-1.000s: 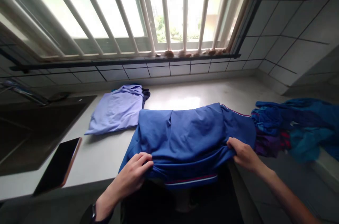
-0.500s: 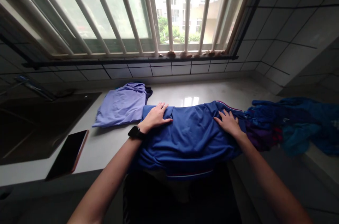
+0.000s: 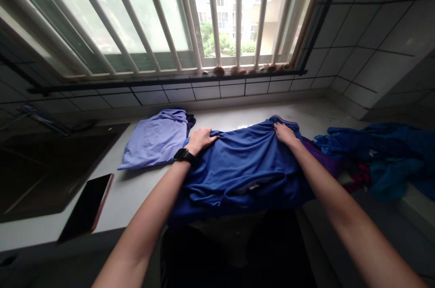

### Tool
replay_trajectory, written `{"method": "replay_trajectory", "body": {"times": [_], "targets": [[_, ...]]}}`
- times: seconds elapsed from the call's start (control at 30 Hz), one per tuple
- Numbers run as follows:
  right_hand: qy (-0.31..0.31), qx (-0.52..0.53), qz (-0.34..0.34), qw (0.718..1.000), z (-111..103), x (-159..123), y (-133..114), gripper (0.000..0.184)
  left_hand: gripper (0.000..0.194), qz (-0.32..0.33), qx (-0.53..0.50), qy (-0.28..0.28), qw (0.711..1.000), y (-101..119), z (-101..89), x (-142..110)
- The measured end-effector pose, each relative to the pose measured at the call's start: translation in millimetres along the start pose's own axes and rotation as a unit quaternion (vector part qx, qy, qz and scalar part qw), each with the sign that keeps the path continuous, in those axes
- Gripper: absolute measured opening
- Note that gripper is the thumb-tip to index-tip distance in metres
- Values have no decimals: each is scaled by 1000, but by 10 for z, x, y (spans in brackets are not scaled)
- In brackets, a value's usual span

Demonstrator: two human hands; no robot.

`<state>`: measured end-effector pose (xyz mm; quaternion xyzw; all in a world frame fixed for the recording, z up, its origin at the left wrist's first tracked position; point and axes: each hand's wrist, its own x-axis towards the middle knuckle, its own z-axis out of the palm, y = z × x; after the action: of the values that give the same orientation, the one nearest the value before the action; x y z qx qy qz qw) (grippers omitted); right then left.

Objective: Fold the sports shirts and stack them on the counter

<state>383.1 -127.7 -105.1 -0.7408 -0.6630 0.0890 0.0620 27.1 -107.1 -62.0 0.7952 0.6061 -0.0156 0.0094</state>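
A blue shirt (image 3: pixel 238 156) lies spread over the front of the white counter, its near part drooping past the edge. My left hand (image 3: pixel 203 139) grips the shirt's far left part, fingers curled into the cloth. At the far right part, by a striped trim, my right hand (image 3: pixel 283 133) pinches the fabric. Both holds pull the cloth into folds between them. Left of my left hand lies a folded lavender garment (image 3: pixel 154 138) on top of darker cloth.
A phone (image 3: pixel 86 206) lies at the counter's (image 3: pixel 142 188) left front, beside a dark sink (image 3: pixel 61 174) with a faucet (image 3: pixel 44 118). Heaped clothes (image 3: pixel 384 147) lie at the right. A barred window (image 3: pixel 183 20) with small stones on its sill is behind.
Both hands have gone from lying spread on the shirt to gripping it. The shirt's far edge is drawn up on the right, and its near hem has shifted.
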Motion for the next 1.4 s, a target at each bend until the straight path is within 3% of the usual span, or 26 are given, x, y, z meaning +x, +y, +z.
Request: {"method": "replay_trajectory", "body": {"times": [0.13, 0.2, 0.27, 0.37, 0.43, 0.5, 0.57, 0.63, 0.77, 0.83, 0.93, 1.0, 1.07, 1.1, 1.17, 1.2, 1.3, 1.33, 1.4], "targets": [[-5, 43, 8, 999, -82, -139, -99, 57, 52, -8, -25, -90, 996, -181, 23, 82], [50, 71, 7, 996, -40, -434, -16, 58, 54, 39, -44, -70, 996, -241, 27, 22], [121, 103, 22, 987, 66, -841, 139, 52, 55, 124, -71, -6, 990, -207, 25, -135], [157, 149, -40, 975, 278, -1482, 364, 46, 52, 254, -139, 49, 956, 51, 43, -532], [150, 170, -71, 971, 395, -1805, 460, 43, 48, 279, -185, 22, 942, 298, 97, -843], [174, 181, -54, 967, 463, -1994, 533, 45, 47, 286, -216, -18, 934, 529, 186, -1134], [233, 160, 8, 959, 484, -2063, 626, 51, 41, 311, -223, -31, 923, 702, 286, -1378], [278, 107, 90, 950, 471, -2057, 767, 56, 37, 362, -189, -9, 913, 815, 370, -1577], [246, 60, 143, 957, 364, -2010, 1206, 47, 37, 457, -95, -10, 885, 956, 431, -1893], [261, 66, 175, 947, 278, -2027, 1429, 42, 41, 457, -101, -25, 883, 1000, 408, -2011], [340, 86, 250, 902, 199, -2150, 1555, 41, 50, 433, -158, -15, 887, 954, 364, -2107], [408, 129, 237, 872, 259, -2303, 1419, 46, 38, 374, -192, 24, 907, 790, 373, -2095], [454, 225, 206, 837, 439, -2481, 1123, 48, 33, 266, -199, 90, 939, 512, 419, -2002], [446, 301, 210, 816, 562, -2562, 938, 47, 33, 205, -192, 126, 951, 346, 445, -1920], [371, 477, 282, 745, 820, -2676, 555, 46, 35, 107, -166, 167, 966, 20, 468, -1689], [298, 561, 307, 709, 931, -2702, 377, 46, 37, 82, -149, 170, 971, -116, 454, -1543], [100, 723, 295, 617, 1122, -2683, -23, 52, 43, 58, -89, 131, 986, -329, 305, -1036], [75, 741, 281, 605, 1142, -2663, -101, 53, 45, 55, -74, 122, 988, -335, 237, -863], [78, 735, 271, 616, 1149, -2633, -169, 52, 48, 56, -48, 93, 993, -286, 115, -546]]}}
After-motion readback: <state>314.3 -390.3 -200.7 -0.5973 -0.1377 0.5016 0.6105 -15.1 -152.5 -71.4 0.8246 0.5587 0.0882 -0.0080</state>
